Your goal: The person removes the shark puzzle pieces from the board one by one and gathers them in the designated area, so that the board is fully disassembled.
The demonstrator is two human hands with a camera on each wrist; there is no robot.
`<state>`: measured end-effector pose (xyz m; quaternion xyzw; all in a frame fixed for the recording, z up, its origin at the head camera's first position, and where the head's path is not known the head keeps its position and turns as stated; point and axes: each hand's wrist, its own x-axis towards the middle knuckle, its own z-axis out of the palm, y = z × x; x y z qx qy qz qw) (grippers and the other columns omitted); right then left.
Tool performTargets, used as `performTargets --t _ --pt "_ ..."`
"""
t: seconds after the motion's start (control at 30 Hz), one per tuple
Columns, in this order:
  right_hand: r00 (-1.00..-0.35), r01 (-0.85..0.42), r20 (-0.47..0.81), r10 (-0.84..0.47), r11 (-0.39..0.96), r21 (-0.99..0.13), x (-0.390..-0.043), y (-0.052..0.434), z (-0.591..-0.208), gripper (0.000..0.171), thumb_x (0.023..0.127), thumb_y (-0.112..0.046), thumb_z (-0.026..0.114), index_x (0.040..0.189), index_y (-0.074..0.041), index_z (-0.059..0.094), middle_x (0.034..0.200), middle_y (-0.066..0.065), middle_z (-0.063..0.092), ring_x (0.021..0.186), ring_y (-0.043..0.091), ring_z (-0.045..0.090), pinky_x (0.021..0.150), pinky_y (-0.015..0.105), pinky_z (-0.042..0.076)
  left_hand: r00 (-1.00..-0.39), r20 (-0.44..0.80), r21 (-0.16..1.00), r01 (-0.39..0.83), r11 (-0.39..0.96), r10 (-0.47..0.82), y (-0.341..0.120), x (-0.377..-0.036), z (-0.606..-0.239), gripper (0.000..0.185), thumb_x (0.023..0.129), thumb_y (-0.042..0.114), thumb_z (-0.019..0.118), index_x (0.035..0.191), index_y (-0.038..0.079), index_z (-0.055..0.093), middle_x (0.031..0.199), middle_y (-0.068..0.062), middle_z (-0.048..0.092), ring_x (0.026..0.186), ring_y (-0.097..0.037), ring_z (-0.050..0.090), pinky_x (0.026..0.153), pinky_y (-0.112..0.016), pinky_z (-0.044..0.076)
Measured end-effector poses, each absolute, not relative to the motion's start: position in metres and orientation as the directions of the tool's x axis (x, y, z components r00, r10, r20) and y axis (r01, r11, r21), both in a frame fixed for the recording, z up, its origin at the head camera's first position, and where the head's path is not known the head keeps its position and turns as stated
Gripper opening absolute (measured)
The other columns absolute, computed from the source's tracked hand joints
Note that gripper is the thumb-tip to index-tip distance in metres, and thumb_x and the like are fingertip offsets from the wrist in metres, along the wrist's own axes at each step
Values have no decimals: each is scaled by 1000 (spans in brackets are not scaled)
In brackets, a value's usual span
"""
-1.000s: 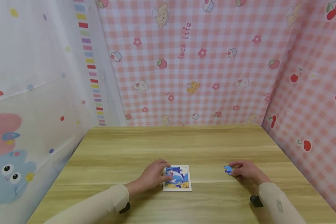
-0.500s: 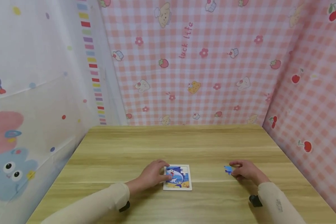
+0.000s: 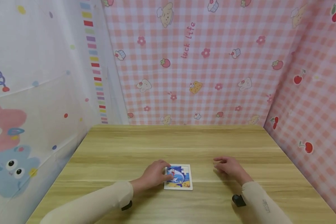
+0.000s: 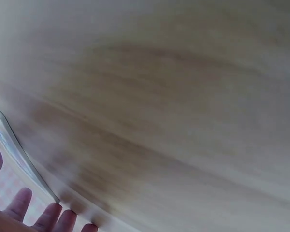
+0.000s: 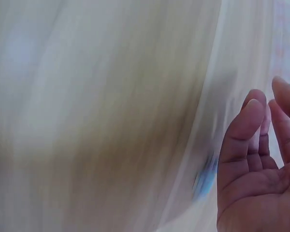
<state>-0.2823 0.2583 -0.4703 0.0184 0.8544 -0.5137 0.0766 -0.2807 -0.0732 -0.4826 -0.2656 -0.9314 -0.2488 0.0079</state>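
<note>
Item one: our left hand (image 3: 154, 175). Its fingers (image 3: 164, 178) lie relaxed and only lightly bent on the left edge of the puzzle board (image 3: 179, 177), touching it without curling round it. The left wrist view shows only the fingertips (image 4: 48, 217) low in the corner against a blurred wooden surface.

Item two: our right hand (image 3: 229, 166). It sits above the tabletop (image 3: 168, 143), to the right of the puzzle board and apart from it, fingers (image 3: 219, 160) stretched toward the board. From the head view we see nothing in this hand. The right wrist view shows the palm and fingers (image 5: 241, 140) loosely open, with a small blue puzzle piece (image 5: 205, 179) smeared by blur just beside the fingers; we cannot tell whether they touch it.

Item three: the puzzle board. A small white-framed square with a blue picture, flat on the tabletop near the front edge, about midway between both hands.

Item four: cream sleeves (image 3: 95, 205) on both forearms, each with a dark wrist-mounted device (image 3: 236, 200).

Item five: surroundings. Pink checked cloth (image 3: 201, 62) behind and to the right; white cartoon-printed cloth (image 3: 30, 93) to the left.
</note>
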Motion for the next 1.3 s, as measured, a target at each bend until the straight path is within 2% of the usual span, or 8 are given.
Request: performTargets --t 0.1,0.27,0.47,0.63,0.97,1.3 --pt "-991 96 -126 -33 469 -878 -284 229 -472 32 84 -9 62 114 1 59 78 6 60 66 17 56 58 30 47 -871 147 461 480 746 469 -71 -281 -482 46 76 42 69 108 9 64 110 -5 58 102 -23 53 86 -40 41" --pt "-987 139 -159 -9 436 -889 -284 182 -477 28 84 -11 62 111 -3 62 78 7 60 64 17 55 56 29 46 -883 146 458 459 761 445 -69 -280 -483 45 76 41 70 107 9 64 111 -8 57 102 -25 52 85 -42 41" --pt "-982 161 -187 -34 374 -913 -281 149 -480 27 85 -13 62 111 -4 62 80 6 59 63 17 53 54 28 44 -887 159 439 456 774 433 -65 -280 -485 46 75 43 69 107 10 65 110 -7 58 102 -25 51 86 -43 38" --pt "-983 160 -183 -31 364 -918 -276 140 -482 24 84 -11 62 107 -3 63 82 7 59 68 18 53 56 28 44 -889 168 392 456 799 426 -62 -281 -486 45 76 45 68 106 12 65 109 -6 58 101 -24 51 85 -44 38" --pt "-983 161 -185 -15 433 -887 -274 135 -482 19 83 -10 64 101 -6 66 96 7 61 78 18 55 62 29 47 -899 173 328 438 837 403 -58 -280 -485 43 76 45 67 103 12 66 106 -5 58 97 -23 52 80 -43 40" --pt "-987 118 -160 -30 550 -827 -273 130 -480 14 81 -13 66 94 -8 69 93 4 63 81 18 54 71 34 46 -901 168 316 433 844 399 -58 -279 -486 43 77 46 66 104 13 66 103 -2 57 95 -21 51 77 -43 40"
